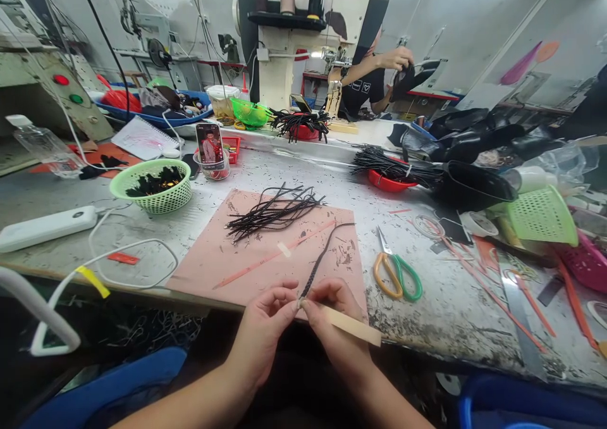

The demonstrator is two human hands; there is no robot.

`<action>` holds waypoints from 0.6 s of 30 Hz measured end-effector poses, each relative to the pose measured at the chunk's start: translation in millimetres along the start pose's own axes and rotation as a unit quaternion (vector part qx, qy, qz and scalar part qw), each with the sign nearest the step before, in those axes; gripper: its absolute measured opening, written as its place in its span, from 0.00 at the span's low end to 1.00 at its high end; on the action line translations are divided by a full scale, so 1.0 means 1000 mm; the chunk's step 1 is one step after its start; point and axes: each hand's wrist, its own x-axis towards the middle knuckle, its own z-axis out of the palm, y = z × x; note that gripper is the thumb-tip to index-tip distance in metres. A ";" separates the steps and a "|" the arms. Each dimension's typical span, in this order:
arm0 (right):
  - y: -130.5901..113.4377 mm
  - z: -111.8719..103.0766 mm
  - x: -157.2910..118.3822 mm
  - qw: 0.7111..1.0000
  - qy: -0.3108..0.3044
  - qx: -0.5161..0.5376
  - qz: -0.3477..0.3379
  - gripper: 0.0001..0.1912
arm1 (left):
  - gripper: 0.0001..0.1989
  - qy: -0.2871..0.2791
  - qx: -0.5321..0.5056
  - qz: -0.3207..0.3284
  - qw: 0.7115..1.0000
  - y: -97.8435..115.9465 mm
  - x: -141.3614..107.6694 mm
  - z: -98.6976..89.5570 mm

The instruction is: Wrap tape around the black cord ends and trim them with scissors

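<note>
At the front edge of a pink sheet [203, 264], my left hand [268, 318] pinches the near end of a thin black braided cord [320, 261]. The fingertips of my right hand [336, 315] close on the same end. From there the cord runs away across the sheet and curves right. A cream strip [353, 326], which looks like tape, sticks out rightward from under my right fingers; where it meets the cord is hidden. Farther up the sheet lies a loose bundle of black cords [275, 211]. Scissors [396, 271] with orange and green handles rest to the right.
A green basket [187, 188] of black pieces and a phone [209, 144] stand to the left. Behind are a red bowl [391, 182] of black cords and a sewing machine [279, 68]. A co-worker [363, 90] handles a black piece across the table. A power bank [47, 228] lies left.
</note>
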 end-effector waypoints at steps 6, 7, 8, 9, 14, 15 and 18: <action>0.000 0.001 -0.001 1.000 0.008 0.006 0.019 0.05 | 0.04 -0.028 0.010 0.026 0.999 -0.002 -0.001 -0.003; 0.000 0.002 -0.001 1.000 0.008 0.010 0.019 0.04 | 0.03 -0.033 0.006 0.025 0.999 -0.002 -0.001 -0.003; 0.001 0.002 -0.001 1.000 0.008 0.011 0.020 0.04 | 0.04 -0.035 0.003 0.022 0.999 -0.001 -0.001 -0.003; 0.001 0.002 -0.001 1.000 0.008 0.009 0.021 0.04 | 0.04 -0.035 0.001 0.019 0.999 -0.001 -0.001 -0.003; 0.001 -0.004 0.003 0.999 -0.013 -0.029 0.032 0.06 | 0.06 -0.053 -0.048 -0.015 0.997 0.005 0.000 0.000; 0.000 -0.006 0.005 0.999 -0.034 -0.037 0.021 0.05 | 0.06 -0.069 -0.068 -0.036 0.995 0.006 0.000 0.000; -0.001 -0.010 0.010 0.996 -0.081 -0.031 -0.017 0.02 | 0.07 -0.102 -0.114 -0.097 0.983 0.009 0.001 -0.001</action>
